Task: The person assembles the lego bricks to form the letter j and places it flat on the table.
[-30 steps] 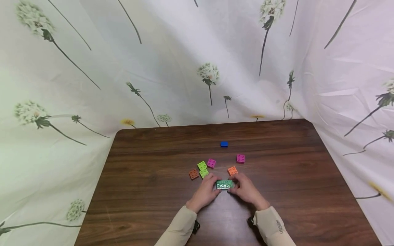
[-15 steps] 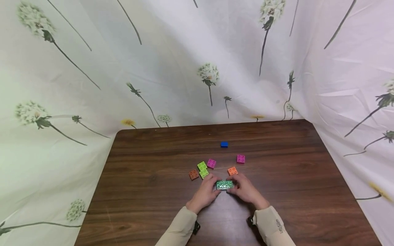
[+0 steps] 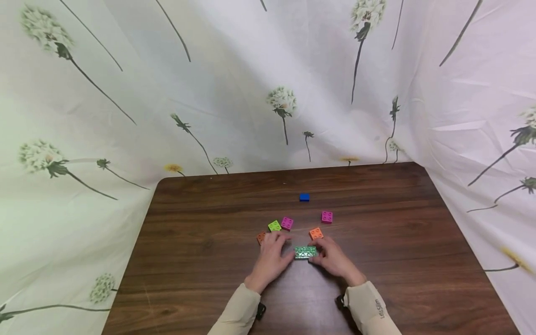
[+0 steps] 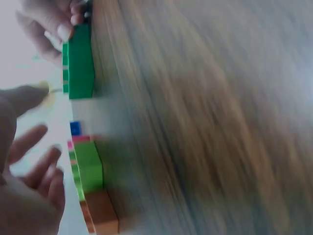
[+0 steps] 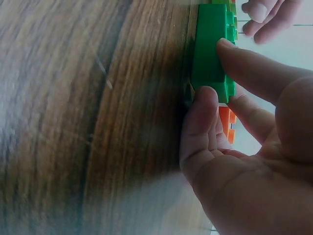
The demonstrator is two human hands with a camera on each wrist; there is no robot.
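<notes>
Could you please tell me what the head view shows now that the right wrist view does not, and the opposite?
Only the head view: the blue brick, two magenta bricks and both sleeves.

Only the right wrist view: a close look at the smooth, studless long side of the green brick.

Both: the green brick, pinched by the right hand; the left hand, apart from it in the right wrist view; the orange brick; and the table. Whether the brown brick and lime brick are shared, I cannot tell.
</notes>
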